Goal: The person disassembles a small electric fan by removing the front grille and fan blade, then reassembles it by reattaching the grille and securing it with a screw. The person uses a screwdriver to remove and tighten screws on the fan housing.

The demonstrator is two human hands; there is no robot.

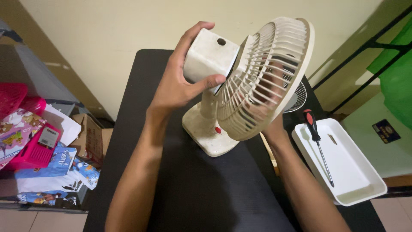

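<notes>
Pink baskets (19,129) and printed packets (60,165): lying left of the black table (193,193). Left hand (178,83): curling around the motor housing (210,58) of a cream desk fan (240,86), whose base is standing on the table. Right hand (264,109): reaching behind the fan grille (268,73); grip cannot be told. White tray (347,172): holding a red-and-black screwdriver (316,144), sitting far right.

In front of me stands a black rectangular table (141,86) against a plain cream wall (107,38). At nine o'clock I see a pile of pink plastic baskets (21,107) and colourful packets. At three o'clock there is a black metal frame (365,47) with green cloth (397,81).
</notes>
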